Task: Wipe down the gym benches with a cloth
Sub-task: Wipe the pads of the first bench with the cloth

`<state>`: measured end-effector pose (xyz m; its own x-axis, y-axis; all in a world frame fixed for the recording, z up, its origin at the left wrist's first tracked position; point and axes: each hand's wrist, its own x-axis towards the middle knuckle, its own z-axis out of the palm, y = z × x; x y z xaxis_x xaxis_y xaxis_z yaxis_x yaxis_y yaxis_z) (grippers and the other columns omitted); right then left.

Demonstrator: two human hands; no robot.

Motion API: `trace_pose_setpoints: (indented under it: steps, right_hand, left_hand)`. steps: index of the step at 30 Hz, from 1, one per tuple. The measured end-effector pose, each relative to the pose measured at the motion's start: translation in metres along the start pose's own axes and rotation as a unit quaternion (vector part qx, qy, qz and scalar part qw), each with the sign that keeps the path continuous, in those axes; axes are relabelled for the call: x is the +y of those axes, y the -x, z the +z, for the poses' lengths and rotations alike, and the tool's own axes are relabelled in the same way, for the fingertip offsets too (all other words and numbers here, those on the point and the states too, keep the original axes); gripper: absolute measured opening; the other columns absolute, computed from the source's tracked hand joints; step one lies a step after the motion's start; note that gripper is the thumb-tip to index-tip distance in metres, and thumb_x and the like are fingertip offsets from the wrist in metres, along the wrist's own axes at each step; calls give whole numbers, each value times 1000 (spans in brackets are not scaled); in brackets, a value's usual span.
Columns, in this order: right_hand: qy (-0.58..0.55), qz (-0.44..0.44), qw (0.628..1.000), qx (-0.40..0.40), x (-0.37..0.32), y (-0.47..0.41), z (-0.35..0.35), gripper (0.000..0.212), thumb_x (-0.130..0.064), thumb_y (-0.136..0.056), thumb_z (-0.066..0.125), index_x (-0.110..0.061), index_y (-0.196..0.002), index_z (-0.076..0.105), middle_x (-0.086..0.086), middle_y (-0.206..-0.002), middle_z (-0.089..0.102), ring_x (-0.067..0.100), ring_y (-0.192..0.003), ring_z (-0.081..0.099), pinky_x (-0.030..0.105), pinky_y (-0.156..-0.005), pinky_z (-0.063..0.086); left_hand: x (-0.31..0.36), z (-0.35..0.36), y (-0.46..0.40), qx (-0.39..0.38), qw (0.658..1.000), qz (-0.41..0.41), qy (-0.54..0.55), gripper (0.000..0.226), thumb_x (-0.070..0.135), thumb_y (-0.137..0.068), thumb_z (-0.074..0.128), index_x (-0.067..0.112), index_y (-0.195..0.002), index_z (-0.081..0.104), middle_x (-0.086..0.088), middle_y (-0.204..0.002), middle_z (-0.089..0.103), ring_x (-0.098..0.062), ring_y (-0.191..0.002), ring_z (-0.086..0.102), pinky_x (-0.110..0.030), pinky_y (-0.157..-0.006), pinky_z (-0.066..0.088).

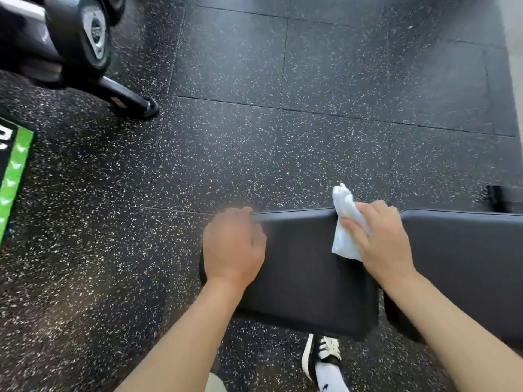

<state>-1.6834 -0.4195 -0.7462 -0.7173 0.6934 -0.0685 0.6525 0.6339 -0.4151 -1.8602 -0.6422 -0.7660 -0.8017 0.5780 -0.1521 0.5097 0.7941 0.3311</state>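
Wiping cloth pressed to the bench seat pad

Pressing a white cloth against the black bench seat pad, the right hand has its fingers curled over the bunched fabric near the pad's far edge, beside the gap that separates it from the second pad on the right. One end of the cloth sticks up past the far edge; the other end hangs out below the fingers and lies on the pad's surface. The left hand rests on the seat pad's far left corner, fingers bent over the edge and gripping it. Both bare forearms reach in from the bottom of the view.

Below the pad, a black-and-white sneaker with a white sock stands on the dark speckled rubber floor. At upper left sits a black weight plate on a machine, with a black frame foot on the floor. A green-edged mat shows at the left border.
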Motion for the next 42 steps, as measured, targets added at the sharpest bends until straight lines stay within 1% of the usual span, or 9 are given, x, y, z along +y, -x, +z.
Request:
trace_pose_setpoints:
  steps: [4,9,15,18,21,24,31,36,42]
  right_hand:
    - [89,-71,994,-4,-60,-39,35,38,-50,-100,55,-16,-88,67,5,-87,56,30,-81,47,44,-64,43]
    - [61,-133,978,-149,-134,-64,76,47,-61,-100,45,-20,-83,62,-1,-84,57,26,-85,52,39,-66,38]
    - [30,-171,960,-221,-74,-82,41,52,-63,-100,32,-21,-88,60,-1,-86,54,25,-85,53,37,-66,41]
    - [90,-106,958,-250,-11,-88,12,70,-65,-98,1,-28,-101,60,-8,-92,50,19,-91,49,31,-67,31]
    - [53,-27,974,-219,13,-85,-3,58,-69,-99,22,-23,-84,54,-6,-82,49,23,-85,52,37,-62,34]
    - [39,-84,976,-197,-20,-84,12,47,-63,-98,42,-21,-78,51,-2,-77,53,28,-78,54,39,-62,35]
    - [-11,-181,947,-265,-129,-85,77,43,-58,-104,43,-19,-105,60,3,-99,63,27,-95,57,41,-71,39]
    - [-9,-143,953,-266,-53,-95,40,45,-63,-100,42,-23,-95,61,-1,-91,63,27,-91,57,39,-66,34]
    - [11,-12,964,-265,28,-95,-1,46,-65,-98,35,-27,-70,32,-7,-73,46,21,-82,47,38,-63,33]
  left_hand:
    - [-2,6,-1,5,1000,5,-4,44,42,-96,46,21,-131,62,3,-122,63,-24,-108,57,-44,-93,47]
    - [-3,6,-3,9,1000,-1,7,31,35,-92,49,21,-118,57,5,-110,59,-23,-97,55,-41,-83,44]
    - [-1,2,-4,-16,1000,0,-2,41,35,-93,47,19,-128,61,2,-124,61,-26,-107,57,-45,-92,47]
    - [-1,2,-5,-28,1000,-1,-8,45,34,-93,46,16,-130,61,-1,-128,62,-28,-112,58,-48,-97,48]
    - [1,1,-7,-37,999,-4,-16,47,34,-91,46,14,-130,62,-3,-128,62,-30,-113,58,-48,-97,47]
    - [1,-1,-7,-37,999,-6,-18,47,34,-91,46,14,-130,62,-4,-128,62,-30,-112,57,-47,-96,46]
    - [1,1,-10,-47,999,-17,-5,36,36,-86,45,18,-114,59,3,-111,58,-27,-97,55,-42,-81,42]
    - [4,1,-7,-45,998,-7,-37,48,35,-91,41,15,-131,60,-3,-127,60,-31,-110,56,-49,-92,46]
    - [6,-2,-10,-41,999,-7,-33,49,34,-90,43,13,-131,60,-6,-127,60,-33,-109,57,-51,-92,47]
